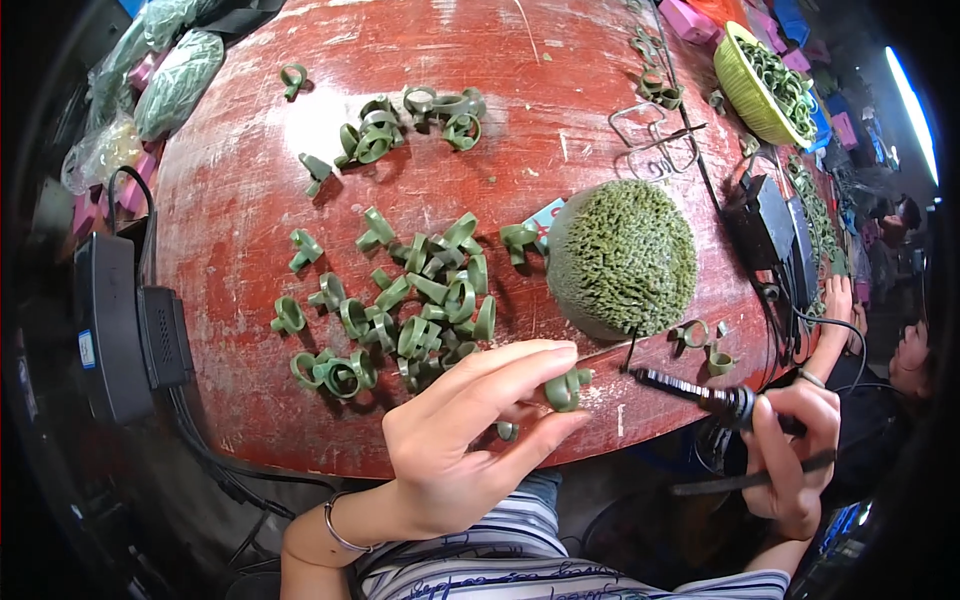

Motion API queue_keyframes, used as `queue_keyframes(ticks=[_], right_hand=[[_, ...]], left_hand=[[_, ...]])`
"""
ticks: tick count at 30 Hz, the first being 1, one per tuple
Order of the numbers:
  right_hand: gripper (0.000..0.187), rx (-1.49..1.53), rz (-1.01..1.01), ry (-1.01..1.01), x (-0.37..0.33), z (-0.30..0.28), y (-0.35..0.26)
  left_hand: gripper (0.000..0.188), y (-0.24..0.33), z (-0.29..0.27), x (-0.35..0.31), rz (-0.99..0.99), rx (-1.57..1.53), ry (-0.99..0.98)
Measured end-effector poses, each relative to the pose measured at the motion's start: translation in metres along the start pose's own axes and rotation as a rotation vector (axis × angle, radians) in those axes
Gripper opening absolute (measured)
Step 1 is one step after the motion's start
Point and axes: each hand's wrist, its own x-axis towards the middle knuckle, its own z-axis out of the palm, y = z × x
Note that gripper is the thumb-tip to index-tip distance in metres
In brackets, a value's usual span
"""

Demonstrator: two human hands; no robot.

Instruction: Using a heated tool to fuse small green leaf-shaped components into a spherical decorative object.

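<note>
My left hand [445, 435] pinches a small green ring-shaped piece [564, 391] between thumb and fingers, just above the table's front edge. In my right hand [800, 440] is a soldering iron [695, 391], its thin tip angled up to the left, close to the base of a round block [630, 260]. That block stands upright, its top covered in dense green bristly bits. Several loose green ring pieces [420, 335] lie piled left of it. One more ring piece [517, 240] rests beside the block on a small light-blue item.
A bent wire stand [655, 145] lies behind the block. Black boxes with cables stand at the left [120, 325] and right [760, 220] of the red table [230, 220]. A yellow-green basket [735, 85] of green pieces sits far right. Another person's arm [828, 350] reaches in there.
</note>
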Motion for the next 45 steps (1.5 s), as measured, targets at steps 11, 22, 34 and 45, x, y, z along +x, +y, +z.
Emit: queue_keyframes(ticks=[11,22,34,45], right_hand=[[0.046,0.085,-0.086,0.028,0.001,0.012,-0.004],[0.044,0.109,-0.028,-0.017,0.002,0.007,-0.007],[0.043,0.104,0.023,-0.023,-0.001,0.002,-0.009],[0.048,0.087,0.001,0.057,-0.006,0.011,-0.004]], left_hand=[[0.044,-0.001,-0.005,-0.005,-0.01,-0.001,-0.007],[0.044,-0.001,-0.005,-0.005,-0.004,-0.03,-0.019],[0.045,0.003,-0.002,-0.003,-0.019,-0.058,-0.042],[0.044,-0.001,-0.002,-0.003,-0.041,-0.09,-0.041]])
